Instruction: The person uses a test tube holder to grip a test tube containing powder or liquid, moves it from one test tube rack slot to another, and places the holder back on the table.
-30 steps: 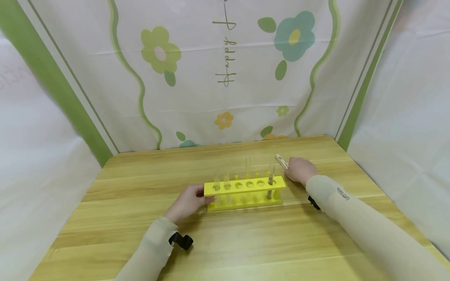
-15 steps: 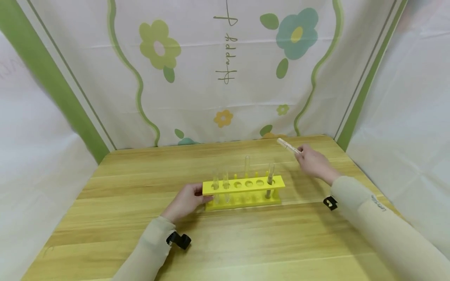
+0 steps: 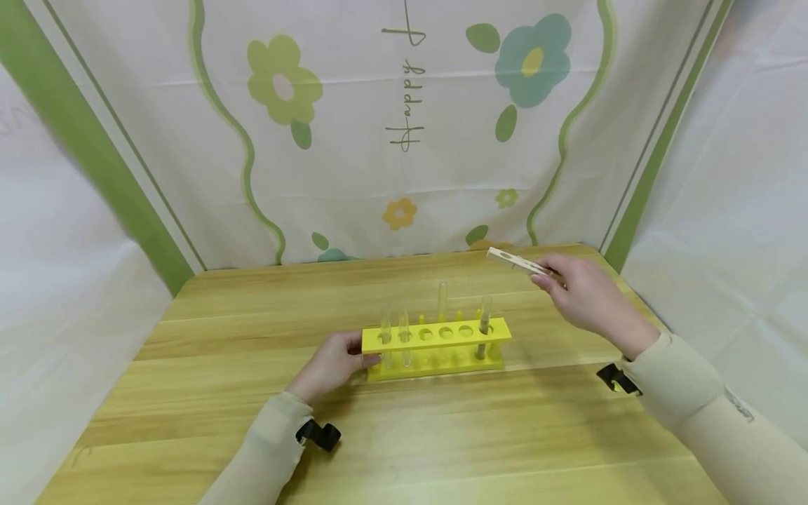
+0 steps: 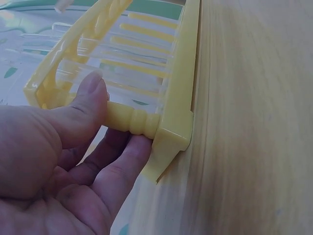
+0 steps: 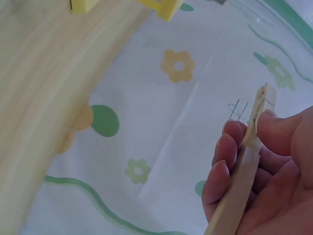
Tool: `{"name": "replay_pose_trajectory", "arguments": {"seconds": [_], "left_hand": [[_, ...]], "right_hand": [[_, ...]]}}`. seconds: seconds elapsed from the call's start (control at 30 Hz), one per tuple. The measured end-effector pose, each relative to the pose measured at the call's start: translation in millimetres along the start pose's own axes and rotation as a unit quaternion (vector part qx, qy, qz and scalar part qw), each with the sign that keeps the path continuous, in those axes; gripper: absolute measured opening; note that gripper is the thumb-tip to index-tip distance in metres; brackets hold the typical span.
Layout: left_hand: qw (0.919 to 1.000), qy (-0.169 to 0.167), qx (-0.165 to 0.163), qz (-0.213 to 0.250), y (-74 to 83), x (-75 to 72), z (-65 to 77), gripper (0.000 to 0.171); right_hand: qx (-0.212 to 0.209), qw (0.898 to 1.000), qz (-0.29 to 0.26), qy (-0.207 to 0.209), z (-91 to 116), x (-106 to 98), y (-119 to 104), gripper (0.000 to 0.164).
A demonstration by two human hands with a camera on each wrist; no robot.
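A yellow test tube rack stands on the wooden table. My left hand grips its left end; in the left wrist view the thumb and fingers close round the ridged end post. Two clear test tubes sit in the rack's left holes. One tube with dark grey contents is at the right end, and another clear tube stands upright at the back. My right hand, raised right of the rack, holds a wooden test tube clamp that points to the left.
The wooden table runs up to a white flower-patterned cloth at the back. White cloth walls stand on both sides. Several yellow pegs rise along the back of the rack.
My right hand has lifted the test tube clamp off the table and moved up and to the right, with the clamp tilting leftward. My left hand stays on the rack.
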State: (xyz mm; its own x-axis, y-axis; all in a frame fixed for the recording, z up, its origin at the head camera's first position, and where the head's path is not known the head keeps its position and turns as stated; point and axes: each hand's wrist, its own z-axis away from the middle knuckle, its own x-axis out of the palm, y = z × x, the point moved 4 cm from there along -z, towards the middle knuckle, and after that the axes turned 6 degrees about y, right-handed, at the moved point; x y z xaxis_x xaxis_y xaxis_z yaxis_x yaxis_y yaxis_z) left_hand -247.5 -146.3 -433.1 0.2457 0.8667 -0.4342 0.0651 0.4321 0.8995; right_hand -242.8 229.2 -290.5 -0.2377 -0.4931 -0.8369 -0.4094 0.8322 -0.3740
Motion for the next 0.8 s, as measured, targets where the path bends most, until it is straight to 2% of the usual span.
{"name": "replay_pose_trajectory", "arguments": {"seconds": [0.17,0.33,0.47,0.8], "left_hand": [[1.0000,0.005,0.000,-0.005,0.4,-0.1,0.3,0.029],[0.9999,0.004,0.001,-0.014,1.1,0.0,0.9,0.030],[0.9999,0.000,-0.002,-0.012,1.9,0.2,1.2,0.029],[1.0000,-0.003,-0.006,-0.002,1.5,0.3,1.5,0.030]], "right_hand": [[-0.083,0.994,0.032,0.067,8.4,-1.6,-15.3,0.003],[-0.158,0.978,0.053,0.123,15.1,-1.3,-24.4,0.010],[-0.188,0.971,0.055,0.134,17.9,-0.9,-28.4,0.015],[-0.218,0.965,0.067,0.130,19.8,4.1,-31.9,0.020]]}}
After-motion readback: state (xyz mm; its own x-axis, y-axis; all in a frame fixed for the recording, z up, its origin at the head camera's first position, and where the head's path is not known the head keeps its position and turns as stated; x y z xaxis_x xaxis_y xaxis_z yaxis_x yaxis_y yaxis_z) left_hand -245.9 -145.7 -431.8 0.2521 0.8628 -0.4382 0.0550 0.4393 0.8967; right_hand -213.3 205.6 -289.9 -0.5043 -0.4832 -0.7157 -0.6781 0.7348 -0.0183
